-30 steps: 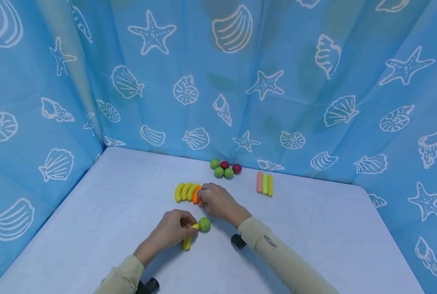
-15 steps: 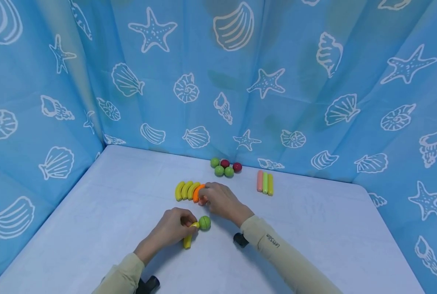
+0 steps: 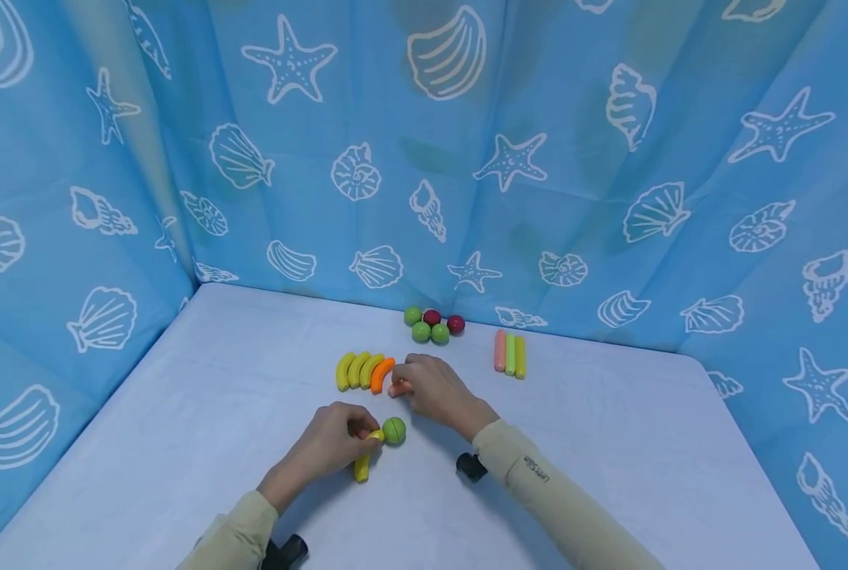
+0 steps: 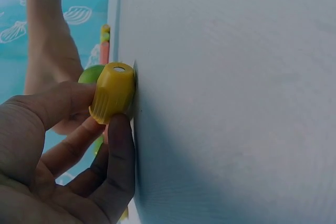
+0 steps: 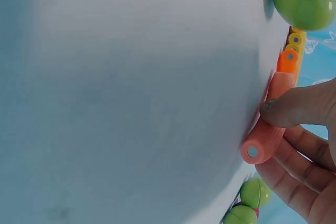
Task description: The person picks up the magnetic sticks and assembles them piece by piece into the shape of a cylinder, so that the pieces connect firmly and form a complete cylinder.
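My left hand (image 3: 340,435) pinches a yellow banana-shaped toy piece (image 3: 362,469) low over the table; a metal dot shows on its near end in the left wrist view. A green ball (image 3: 393,431) with a seam sits just right of its tip. My right hand (image 3: 434,388) holds a salmon-pink, slightly curved sausage-shaped piece (image 5: 277,90) between thumb and fingers, its near end also dotted with metal. In the head view the hand covers much of it. To its left lies an orange banana-shaped piece (image 3: 382,375), beside a row of yellow bananas (image 3: 358,370).
Several green balls (image 3: 421,332) and two dark red balls (image 3: 455,324) cluster at the back of the white table (image 3: 609,443). Right of them lie pink, light green and yellow sticks (image 3: 510,355) side by side. A blue shell-print curtain (image 3: 424,158) bounds the table behind and at the sides.
My right hand has shifted slightly right, away from the orange piece, which now shows whole. More of the pink piece is visible. My left hand keeps its place on the yellow piece.
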